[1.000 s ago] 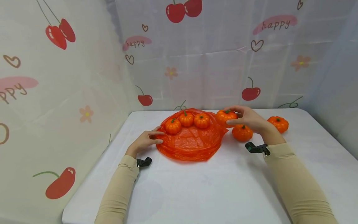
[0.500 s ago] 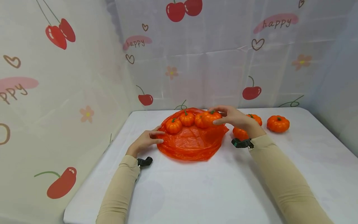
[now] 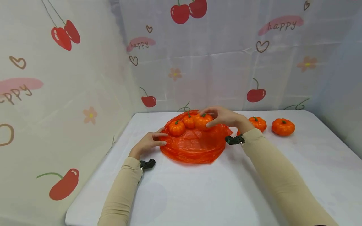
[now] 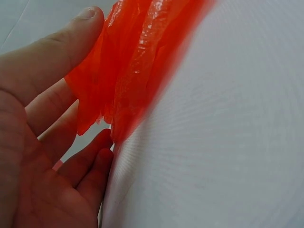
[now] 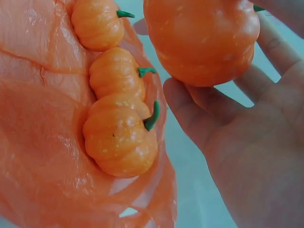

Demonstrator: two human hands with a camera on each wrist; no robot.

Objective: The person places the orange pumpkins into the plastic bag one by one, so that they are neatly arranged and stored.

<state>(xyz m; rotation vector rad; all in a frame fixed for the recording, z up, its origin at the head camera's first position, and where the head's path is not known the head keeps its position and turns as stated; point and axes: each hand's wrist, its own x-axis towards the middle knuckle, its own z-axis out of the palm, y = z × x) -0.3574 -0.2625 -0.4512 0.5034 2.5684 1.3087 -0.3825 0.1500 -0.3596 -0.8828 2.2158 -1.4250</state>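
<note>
My right hand [image 3: 223, 117] holds a small orange pumpkin [image 5: 202, 40] between thumb and fingers, over the right back part of a red plastic bag [image 3: 195, 146]. Three more pumpkins lie in a row on the bag; the right wrist view shows the large near one [image 5: 121, 135], a middle one [image 5: 116, 73] and a far one [image 5: 97, 23], all with green stems. In the head view the held pumpkin covers one of them. My left hand [image 3: 148, 142] grips the bag's left edge, thumb in front and fingers behind the crumpled plastic [image 4: 128, 61].
On the white table [image 3: 181, 194], right of the bag, sit a pumpkin [image 3: 258, 123] partly behind the right forearm and another pumpkin [image 3: 283, 127] farther right. A sliver of a third shows beside the right wrist. A printed curtain [image 3: 215, 78] stands behind the table.
My right hand has carried its pumpkin leftward, from beside the bag to over the row on it. The left hand stays at the bag's edge. The view has shifted slightly.
</note>
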